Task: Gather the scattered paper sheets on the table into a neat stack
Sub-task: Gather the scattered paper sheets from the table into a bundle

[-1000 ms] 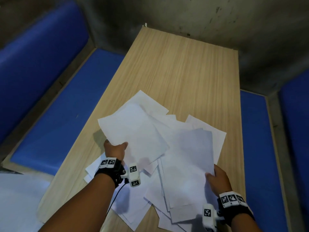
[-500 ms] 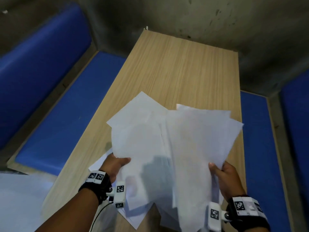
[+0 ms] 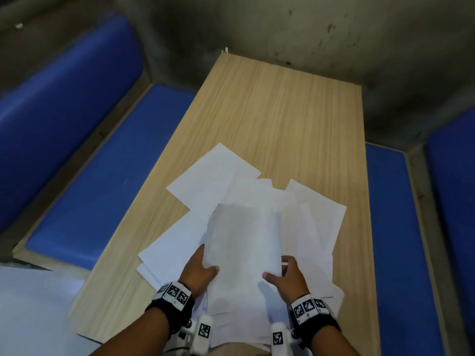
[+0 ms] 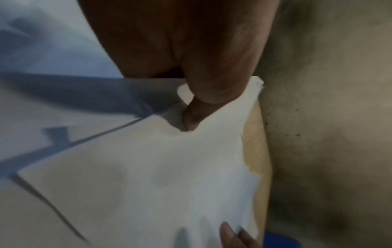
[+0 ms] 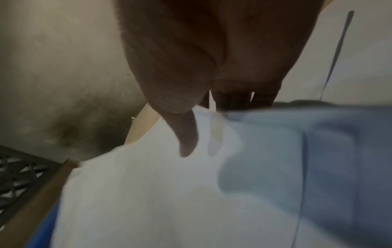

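Observation:
Several white paper sheets (image 3: pixel 213 181) lie fanned over the near half of the wooden table (image 3: pixel 282 111). On top of them I hold a gathered bundle of sheets (image 3: pixel 244 242) between both hands. My left hand (image 3: pixel 199 268) grips its left edge, thumb on top. My right hand (image 3: pixel 285 274) grips its right edge the same way. In the left wrist view my left thumb (image 4: pixel 191 117) presses into the bundle (image 4: pixel 148 167). The right wrist view shows my right thumb (image 5: pixel 186 139) on the paper (image 5: pixel 148 193), with the fingers hidden under it.
Blue cushioned benches (image 3: pixel 108 181) run along both long sides of the table, the right one (image 3: pixel 401 240) close to the table edge. A stained concrete wall (image 3: pixel 308 29) closes the far end. Bare wood lies beyond the sheets.
Both hands have drawn together, bringing two separate handfuls of sheets into one narrower bundle, and lowered it toward me over the loose sheets on the table.

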The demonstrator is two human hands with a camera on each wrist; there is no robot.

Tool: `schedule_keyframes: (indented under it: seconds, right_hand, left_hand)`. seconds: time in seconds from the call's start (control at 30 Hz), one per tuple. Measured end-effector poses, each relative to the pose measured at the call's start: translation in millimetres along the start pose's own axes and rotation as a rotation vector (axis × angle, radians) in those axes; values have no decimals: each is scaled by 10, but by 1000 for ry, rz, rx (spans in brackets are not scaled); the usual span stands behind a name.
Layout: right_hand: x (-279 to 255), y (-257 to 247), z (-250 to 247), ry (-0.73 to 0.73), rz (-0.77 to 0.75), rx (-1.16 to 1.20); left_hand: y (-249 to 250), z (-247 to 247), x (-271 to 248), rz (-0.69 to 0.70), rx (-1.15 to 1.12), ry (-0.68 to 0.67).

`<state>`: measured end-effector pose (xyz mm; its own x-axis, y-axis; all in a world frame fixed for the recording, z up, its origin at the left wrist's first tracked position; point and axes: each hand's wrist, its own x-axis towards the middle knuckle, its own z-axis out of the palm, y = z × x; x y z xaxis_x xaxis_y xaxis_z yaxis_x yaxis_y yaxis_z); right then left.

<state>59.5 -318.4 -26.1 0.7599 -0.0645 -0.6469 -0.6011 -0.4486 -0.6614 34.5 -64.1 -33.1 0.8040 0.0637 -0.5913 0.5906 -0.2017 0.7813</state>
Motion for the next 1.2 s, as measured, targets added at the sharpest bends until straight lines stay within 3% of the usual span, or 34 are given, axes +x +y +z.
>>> schedule_keyframes:
  seconds: [0.23,0.43,0.63,0.77,0.97,1.07,1.2]
  right_hand:
    - [-191,-359,-307,3,-169,391]
    - [-435,-735,-526,120,-486,315]
    - [-418,-667,-417,70,-549,250]
    - [-402,-651,-316,90,-519,211]
    - [-400,-631,-226,153,-615,130]
    - [-297,-461,-210,91,-540,64]
    - [-32,-231,-371,81,-326,-17]
  left_hand:
    - [673,-288,-271,330,-78,41]
    - [1025,-393,-411,425,-166,78]
    - [838,-282,-273,425,-111,48]
    - [698,-190,-211,353,-75,38]
    - [645,-129,-195,248,-160,126]
    - [620,-88,-193,180,-152,131]
    - [679,-184,-145,150,-191,328]
